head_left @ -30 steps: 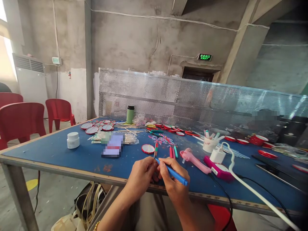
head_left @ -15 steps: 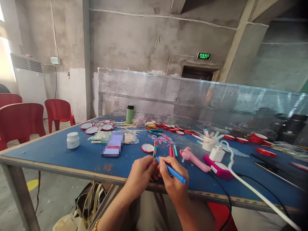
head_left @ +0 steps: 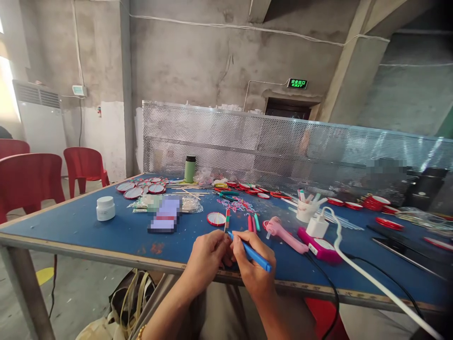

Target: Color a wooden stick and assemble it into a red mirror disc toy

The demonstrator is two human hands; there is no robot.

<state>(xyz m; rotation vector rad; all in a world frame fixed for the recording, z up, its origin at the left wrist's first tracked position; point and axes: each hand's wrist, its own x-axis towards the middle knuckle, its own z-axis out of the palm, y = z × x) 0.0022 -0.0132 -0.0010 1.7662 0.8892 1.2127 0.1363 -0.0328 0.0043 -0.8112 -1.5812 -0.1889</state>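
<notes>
Pinching blue pen (head_left: 260, 259) in right hand (head_left: 257, 276), pointing it at stripy stick (head_left: 227, 218). Pinching low part of stick in left hand (head_left: 208, 255), letting red-and-green part poke up. Holding both over near edge of blue desk (head_left: 116, 236), close to round red-rimmed disc (head_left: 215, 218).

Bare grey wall (head_left: 184, 61), red chairs (head_left: 85, 164), blue-topped table (head_left: 78, 231), lit exit sign (head_left: 297, 83)
</notes>
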